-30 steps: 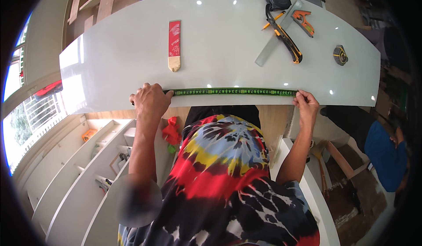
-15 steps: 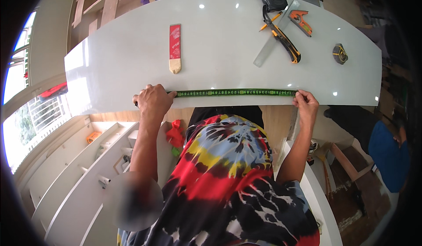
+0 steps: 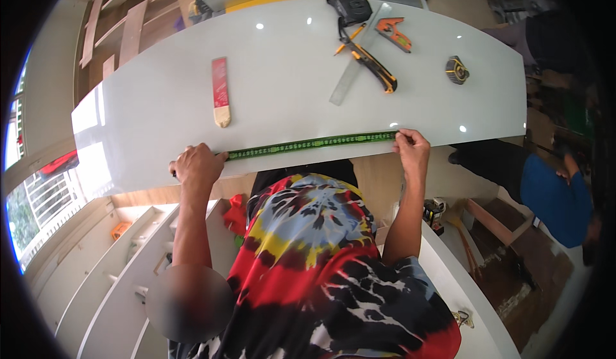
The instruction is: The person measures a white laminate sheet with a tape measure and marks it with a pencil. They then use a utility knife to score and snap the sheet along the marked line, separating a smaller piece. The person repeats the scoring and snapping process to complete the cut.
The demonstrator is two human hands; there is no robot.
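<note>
A green tape measure blade (image 3: 314,143) is pulled out along the near edge of the white panel (image 3: 276,89). Its left end runs under my left hand (image 3: 197,164), which is closed over it; a dark bit pokes out beyond the fingers, but the case itself is hidden. At the other end, my right hand (image 3: 414,148) pinches the blade's tip between thumb and fingertips. Between my hands the blade lies close to the panel's surface, its markings facing up.
Farther back on the panel lie a red-and-cream flat stick (image 3: 220,89), a utility knife (image 3: 372,67), a combination square (image 3: 394,34), a pencil (image 3: 346,42), a black case (image 3: 350,7) and a second tape measure (image 3: 457,70). Another person (image 3: 555,192) is at the right.
My view has shifted and tilted, so the panel and tools appear farther left. Both hands keep their hold on the tape measure, with the blade still stretched between them.
</note>
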